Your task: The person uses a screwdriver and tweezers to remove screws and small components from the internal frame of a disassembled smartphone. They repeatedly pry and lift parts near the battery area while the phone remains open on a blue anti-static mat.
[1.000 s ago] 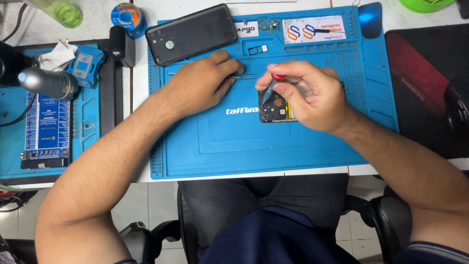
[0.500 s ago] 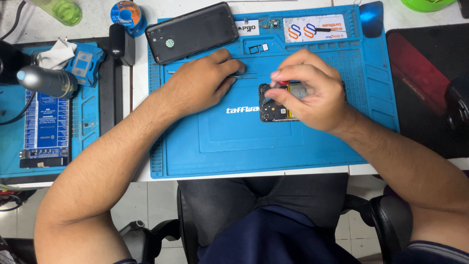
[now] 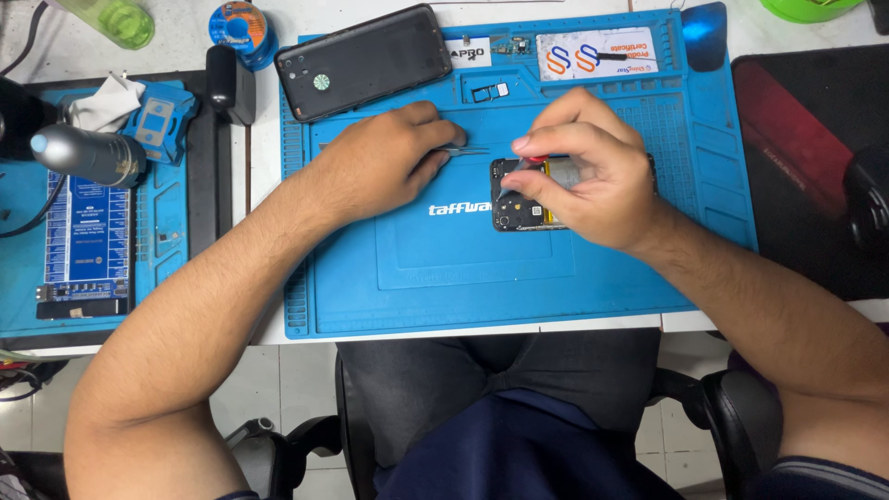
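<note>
The right hand (image 3: 593, 181) pinches a red-handled tool (image 3: 537, 161) over the opened black phone body (image 3: 519, 206); at nine o'clock, the left hand (image 3: 380, 167) pinches thin metal tweezers (image 3: 470, 150).

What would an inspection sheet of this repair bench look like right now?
Surface: blue work mat on a white table.
Job's things: opened phone on the mat; red-tipped tool over it; tweezers.
Clutter: black back cover, solder spool, green bottle.
Hands: left hand rests on the tweezers; right hand pinches the tool.
Cables: dark cable at far left.
Surroundings: second blue mat, black pad, chair.
</note>
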